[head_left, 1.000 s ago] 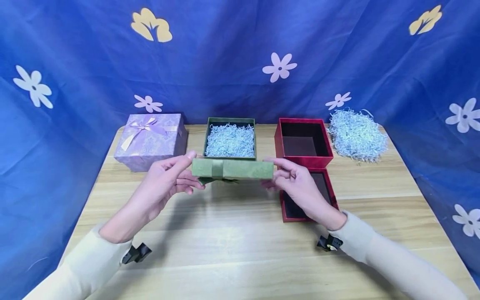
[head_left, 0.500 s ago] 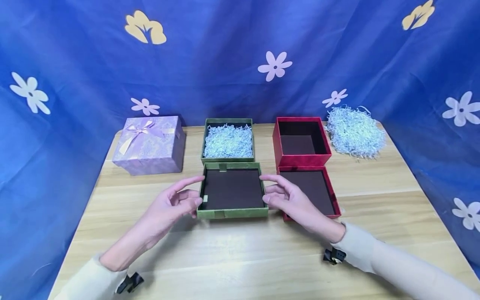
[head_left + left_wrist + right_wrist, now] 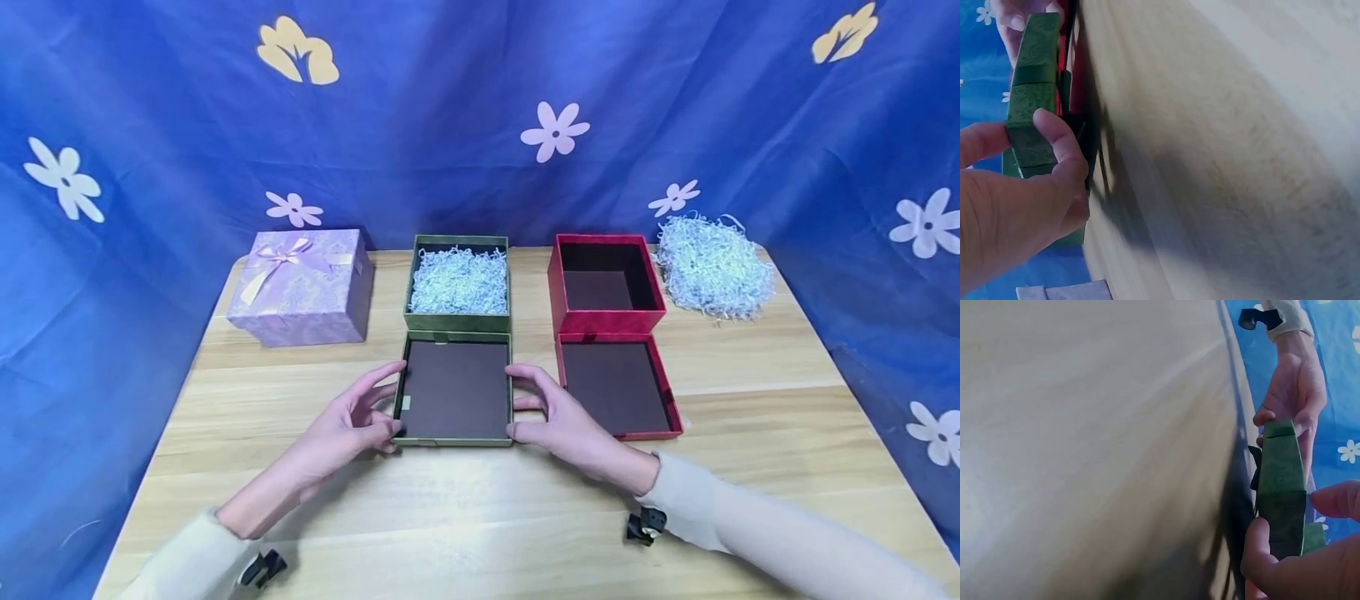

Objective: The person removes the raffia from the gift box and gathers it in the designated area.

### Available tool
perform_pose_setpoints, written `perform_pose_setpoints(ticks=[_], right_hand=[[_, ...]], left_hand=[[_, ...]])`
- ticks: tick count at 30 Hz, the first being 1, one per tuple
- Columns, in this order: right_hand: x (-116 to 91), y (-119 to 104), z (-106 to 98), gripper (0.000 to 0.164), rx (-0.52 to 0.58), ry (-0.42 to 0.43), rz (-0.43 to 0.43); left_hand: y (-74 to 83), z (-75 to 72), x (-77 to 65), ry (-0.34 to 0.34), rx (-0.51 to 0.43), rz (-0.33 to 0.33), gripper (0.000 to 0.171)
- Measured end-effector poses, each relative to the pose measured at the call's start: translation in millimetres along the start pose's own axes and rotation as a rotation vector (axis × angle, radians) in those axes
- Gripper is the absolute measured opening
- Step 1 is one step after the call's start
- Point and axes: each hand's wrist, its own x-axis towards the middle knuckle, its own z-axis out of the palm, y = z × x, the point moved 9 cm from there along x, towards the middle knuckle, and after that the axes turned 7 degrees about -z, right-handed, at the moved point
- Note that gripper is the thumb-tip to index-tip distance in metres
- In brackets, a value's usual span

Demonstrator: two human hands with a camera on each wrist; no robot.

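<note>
An upturned green box lid (image 3: 453, 387), its dark inside facing up, lies directly in front of the green box (image 3: 457, 322). My left hand (image 3: 341, 433) grips the lid's left side with thumb and fingers, and my right hand (image 3: 566, 429) grips its right side. In the left wrist view, thumb and a finger clasp a corner of the patterned green lid (image 3: 1030, 103). A dark ribbon bow (image 3: 1255, 467) shows beneath the lid in the right wrist view. Light blue shredded paper (image 3: 459, 282) fills much of the green box.
To the right stands an open red box (image 3: 611, 322), with its upturned red lid (image 3: 615, 387) in front. A loose pile of blue shredded paper (image 3: 712, 267) lies at the back right. At the back left sits a closed purple box (image 3: 311, 300) with a bow.
Both hands have tilted the green lid from edge-on to inside up, then lowered it towards the table in front of the green box. The other boxes stay put.
</note>
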Motion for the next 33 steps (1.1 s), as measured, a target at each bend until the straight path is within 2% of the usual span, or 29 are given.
perform_pose_setpoints(ticks=[5, 10, 17, 21, 25, 29, 33], right_hand=[[1, 9, 3, 0.084, -0.017, 0.021, 0.017], [2, 15, 7, 0.086, -0.011, 0.031, 0.033], [5, 9, 6, 0.083, -0.086, 0.044, 0.037], [8, -4, 2, 0.081, -0.139, 0.044, 0.022], [15, -23, -8, 0.081, -0.164, 0.074, -0.022], [28, -52, -19, 0.082, -0.184, 0.1, -0.109], [49, -87, -27, 0.083, -0.202, 0.131, -0.192]], left_hand=[[-5.6, 0.8, 4.9, -0.018, 0.006, -0.01, 0.092], [-10.2, 1.7, 6.2, -0.006, 0.015, -0.004, 0.094], [-16.3, 6.4, 8.4, -0.024, 0.017, 0.01, 0.1], [-12.7, 2.9, 10.9, 0.007, 0.044, 0.03, 0.102], [1.5, -5.7, 15.5, 0.086, 0.108, 0.085, 0.103], [20.0, -14.6, 22.9, 0.174, 0.16, 0.113, 0.098], [36.8, -18.1, 32.9, 0.227, 0.145, 0.127, 0.095]])
